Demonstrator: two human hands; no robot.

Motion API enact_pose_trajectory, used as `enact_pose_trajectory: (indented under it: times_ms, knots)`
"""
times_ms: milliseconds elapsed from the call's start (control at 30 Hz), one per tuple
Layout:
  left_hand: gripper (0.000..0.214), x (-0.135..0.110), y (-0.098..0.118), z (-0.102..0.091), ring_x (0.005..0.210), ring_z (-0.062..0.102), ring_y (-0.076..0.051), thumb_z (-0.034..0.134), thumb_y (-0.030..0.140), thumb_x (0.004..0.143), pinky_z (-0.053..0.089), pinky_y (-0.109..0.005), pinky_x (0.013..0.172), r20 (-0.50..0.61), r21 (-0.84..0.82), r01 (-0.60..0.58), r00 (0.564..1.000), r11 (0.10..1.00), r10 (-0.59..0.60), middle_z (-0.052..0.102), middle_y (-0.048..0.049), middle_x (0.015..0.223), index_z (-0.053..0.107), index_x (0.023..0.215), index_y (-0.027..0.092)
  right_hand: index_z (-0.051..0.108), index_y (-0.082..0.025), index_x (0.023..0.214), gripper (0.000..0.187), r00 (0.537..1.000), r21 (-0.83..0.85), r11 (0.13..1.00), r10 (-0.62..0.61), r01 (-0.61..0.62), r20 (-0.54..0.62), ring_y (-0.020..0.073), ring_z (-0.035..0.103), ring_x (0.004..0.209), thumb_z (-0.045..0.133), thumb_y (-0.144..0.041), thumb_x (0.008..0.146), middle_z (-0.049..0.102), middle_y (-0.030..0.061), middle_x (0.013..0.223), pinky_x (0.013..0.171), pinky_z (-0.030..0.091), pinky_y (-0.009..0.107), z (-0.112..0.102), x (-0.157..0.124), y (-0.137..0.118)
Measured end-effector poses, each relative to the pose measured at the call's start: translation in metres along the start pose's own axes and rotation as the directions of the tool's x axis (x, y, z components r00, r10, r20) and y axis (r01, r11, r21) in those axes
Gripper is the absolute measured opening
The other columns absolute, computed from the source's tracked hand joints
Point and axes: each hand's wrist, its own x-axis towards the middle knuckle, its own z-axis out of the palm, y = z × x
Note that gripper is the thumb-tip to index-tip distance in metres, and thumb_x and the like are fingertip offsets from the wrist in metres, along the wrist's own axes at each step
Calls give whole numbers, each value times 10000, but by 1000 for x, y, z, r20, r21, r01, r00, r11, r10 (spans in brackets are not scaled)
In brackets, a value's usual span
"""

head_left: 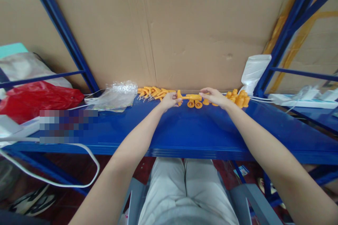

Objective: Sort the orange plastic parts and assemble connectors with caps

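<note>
My left hand (169, 100) and my right hand (214, 96) are both stretched out to the back of a blue metal shelf (185, 130). Between them they hold a long orange plastic part (190, 96), the left hand pinching its left end and the right hand pinching its right end. Just under the part stand two small orange round pieces (194, 104). A pile of orange elbow-shaped parts (153, 92) lies to the left of my left hand. A cluster of orange caps (239, 98) sits to the right of my right hand.
A clear plastic bag (116, 95) lies left of the parts, a red bag (34, 100) further left. A white bag (255, 70) leans at the right post. Cardboard (171, 31) backs the shelf. White cables (66, 179) hang at the front left.
</note>
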Motion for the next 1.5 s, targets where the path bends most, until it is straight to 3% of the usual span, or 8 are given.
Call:
enact_pose_trajectory:
  times_ms: [167,367,567,733,967,1133,1267,1500]
  knots:
    - [129,0,1,0,611,652,-88,668,19,838,576,-267,728,13,-31,3,1000,1000,-2,681,-2,702,603,832,131,685,-203,1152,392,952,-120,945,-301,305,52,249,656,1135,777,-280,779,692,107,1254,1007,514,428,9,2,9]
    - [104,4,0,-2,597,660,-87,688,99,866,575,-239,699,33,-107,24,999,994,-20,687,-6,691,597,829,136,695,-236,1171,465,898,-225,871,-408,437,164,286,653,1162,775,-179,716,709,86,1240,1060,464,489,17,0,7]
    - [91,3,2,-3,576,668,-95,685,187,889,588,-250,692,17,-98,44,999,994,-42,698,-20,717,613,869,136,690,-230,1186,488,936,-231,912,-306,340,174,270,694,1093,754,-98,721,747,86,1141,983,524,425,21,-5,2]
    - [68,3,3,-2,568,658,-84,637,193,924,577,-210,666,-3,-121,56,998,991,-57,697,-15,706,616,885,142,687,-241,1180,434,935,-210,918,-302,337,184,258,687,1113,735,-116,768,748,70,1151,989,519,416,22,-8,-2]
    - [115,2,3,-3,572,672,-101,611,226,943,595,-285,752,-29,-188,59,997,980,-66,720,-37,775,631,1020,143,702,-227,1117,347,948,-141,944,-279,300,152,227,708,1037,746,-160,780,759,64,1125,961,537,391,25,-11,-4]
    - [168,1,6,0,604,690,-116,553,189,964,593,-299,774,-65,-285,68,994,956,-90,736,-50,822,586,1124,150,700,-189,1014,240,980,0,986,-167,168,110,185,723,840,751,-159,782,779,66,951,768,581,299,34,-9,-6]
    - [341,0,8,6,764,728,-146,560,145,950,592,-296,776,-50,-373,48,996,927,-71,746,-113,1037,496,1284,166,684,-171,983,168,997,90,996,-7,0,77,133,678,668,724,-164,820,762,51,818,567,524,208,40,-10,-15]
    - [761,-5,2,22,1027,717,-215,652,151,902,555,-356,887,45,-315,97,995,944,-87,678,-176,1275,252,1544,236,651,-167,854,44,974,159,963,225,-218,-27,102,629,614,678,-138,835,713,36,743,523,499,183,38,-15,-30]
